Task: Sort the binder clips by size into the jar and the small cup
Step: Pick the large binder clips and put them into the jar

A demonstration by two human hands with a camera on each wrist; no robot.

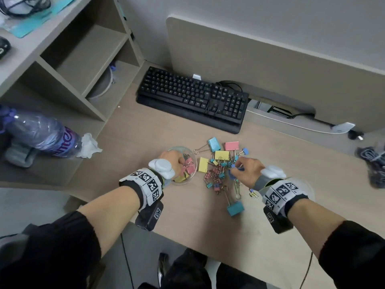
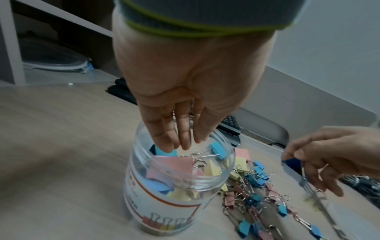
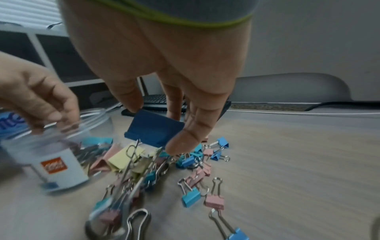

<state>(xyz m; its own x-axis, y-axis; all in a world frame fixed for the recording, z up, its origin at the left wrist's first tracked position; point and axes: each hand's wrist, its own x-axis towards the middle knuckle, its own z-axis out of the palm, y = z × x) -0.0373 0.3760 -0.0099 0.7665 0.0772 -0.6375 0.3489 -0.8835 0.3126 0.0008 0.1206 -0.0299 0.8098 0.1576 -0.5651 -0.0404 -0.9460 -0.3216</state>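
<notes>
Right hand (image 3: 164,84) pinches a dark blue binder clip (image 3: 154,131); left hand (image 2: 185,91) hangs released over the jar (image 2: 176,186).

Right grip: thumb and fingertips clamp the clip's folded metal body above the clip pile (image 1: 218,170) on the worktop (image 1: 291,184). Only the left wrist view shows straight fingers (image 2: 160,134) at the clear plastic jar's mouth, pastel clips inside.

The bottle (image 1: 39,134), lying on the left shelf, shows purple letters, perhaps "nte", partly cut off; the jar (image 3: 55,164) bears an orange logo too blurred to read; the wristbands (image 1: 145,184) carry square coded markers, no words.
</notes>
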